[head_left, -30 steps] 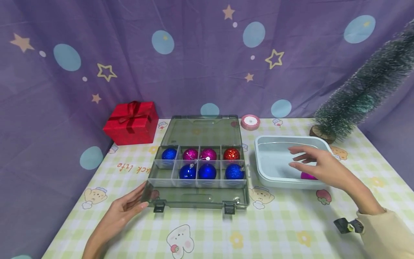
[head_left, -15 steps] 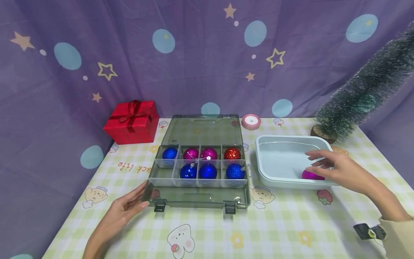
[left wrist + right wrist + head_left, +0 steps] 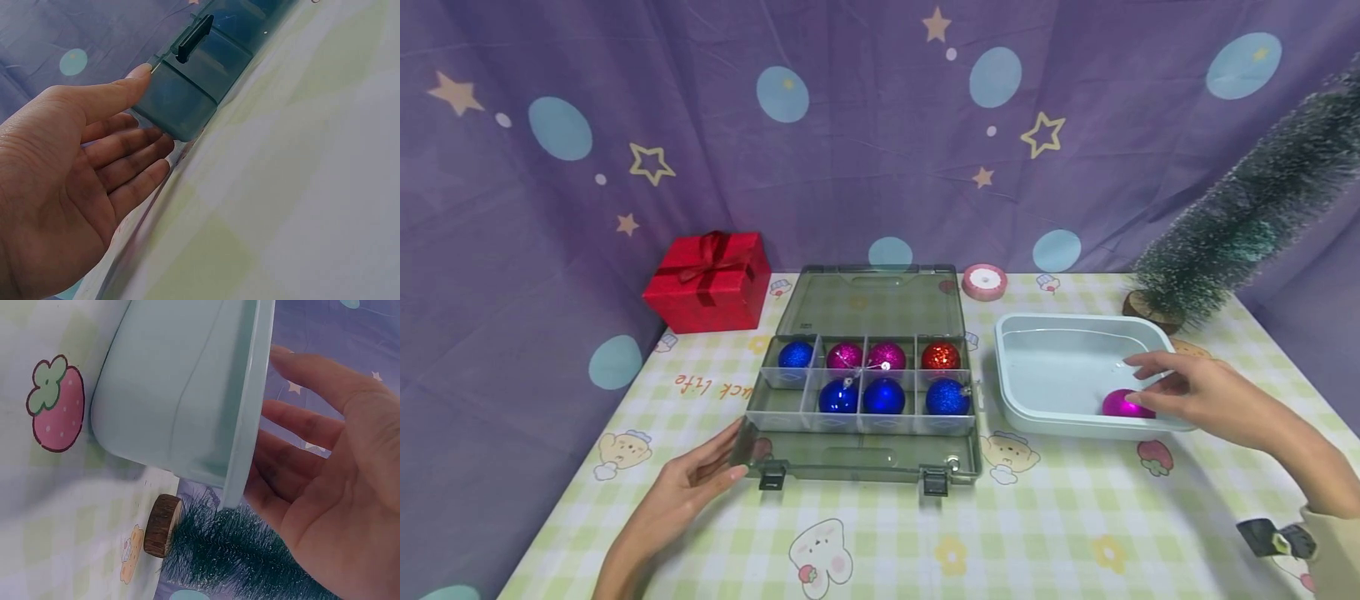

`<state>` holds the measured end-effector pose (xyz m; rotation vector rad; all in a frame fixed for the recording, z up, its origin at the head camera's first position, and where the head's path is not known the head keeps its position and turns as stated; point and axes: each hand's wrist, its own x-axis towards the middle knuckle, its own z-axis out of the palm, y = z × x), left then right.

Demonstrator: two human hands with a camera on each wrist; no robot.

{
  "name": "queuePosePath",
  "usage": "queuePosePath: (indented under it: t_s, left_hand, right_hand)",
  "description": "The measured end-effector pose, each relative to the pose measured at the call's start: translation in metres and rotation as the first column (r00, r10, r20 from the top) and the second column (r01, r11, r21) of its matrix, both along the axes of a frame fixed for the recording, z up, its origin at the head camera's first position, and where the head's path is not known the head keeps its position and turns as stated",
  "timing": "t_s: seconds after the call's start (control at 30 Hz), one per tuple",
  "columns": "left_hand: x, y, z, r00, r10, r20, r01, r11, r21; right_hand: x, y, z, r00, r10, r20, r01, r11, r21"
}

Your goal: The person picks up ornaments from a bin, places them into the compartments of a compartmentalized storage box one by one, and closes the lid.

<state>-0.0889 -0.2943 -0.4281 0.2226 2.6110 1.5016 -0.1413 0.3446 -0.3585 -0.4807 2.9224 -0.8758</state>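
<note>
A translucent grey-green case [image 3: 857, 458] lies unfolded on the table, with a clear divided section holding several baubles, such as a plain blue bauble [image 3: 883, 397] and a red glitter bauble [image 3: 939, 357]. My left hand [image 3: 681, 492] is at its front left corner. In the left wrist view, the thumb of the left hand [image 3: 69, 169] touches the case corner [image 3: 178, 103]; its fingers are nearly straight. My right hand [image 3: 1210, 396] hangs over the right rim of a pale blue basin [image 3: 1052, 421], fingers loosely bent, right by a magenta bauble [image 3: 1126, 404]. The rim hides its fingertips in the right wrist view.
A red gift box [image 3: 707, 287] with a bow stands at the back left. Behind the case lies a pink ribbon roll [image 3: 985, 282]. A small frosted tree [image 3: 1240, 208] on a wooden base rises at the back right, beyond the basin.
My right hand has moved right and slightly down over the basin, to the magenta bauble, which shows more fully now. The left hand stays at the case corner.
</note>
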Motion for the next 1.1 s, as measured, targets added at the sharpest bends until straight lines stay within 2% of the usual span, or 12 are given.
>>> queuePosePath:
  t_s: [0.17, 0.4, 0.6, 0.93, 1.1]
  left_hand:
    - [0.0, 0.0, 0.001, 1.0, 0.001, 0.01, -0.002, 1.0, 0.008]
    - [0.0, -0.001, -0.002, 1.0, -0.019, -0.01, 0.019, 0.999, 0.026]
    - [0.0, -0.002, -0.002, 1.0, -0.019, -0.005, 0.019, 1.0, 0.023]
    - [0.0, -0.001, 0.001, 1.0, 0.004, 0.019, -0.004, 1.0, 0.007]
    - [0.0, 0.0, 0.001, 1.0, 0.006, 0.018, -0.006, 1.0, 0.01]
  right_hand:
    - [-0.001, 0.001, 0.0, 0.998, 0.007, 0.068, -0.008, 1.0, 0.017]
    - [-0.003, 0.0, 0.002, 0.996, 0.038, 0.086, -0.043, 0.998, 0.052]
    - [-0.009, -0.004, 0.002, 0.985, 0.054, 0.167, -0.069, 0.994, 0.084]
    - [-0.023, -0.014, -0.005, 0.974, 0.133, 0.181, -0.158, 0.978, 0.135]
    - [-0.027, -0.016, -0.004, 0.967, 0.131, 0.216, -0.164, 0.976, 0.143]
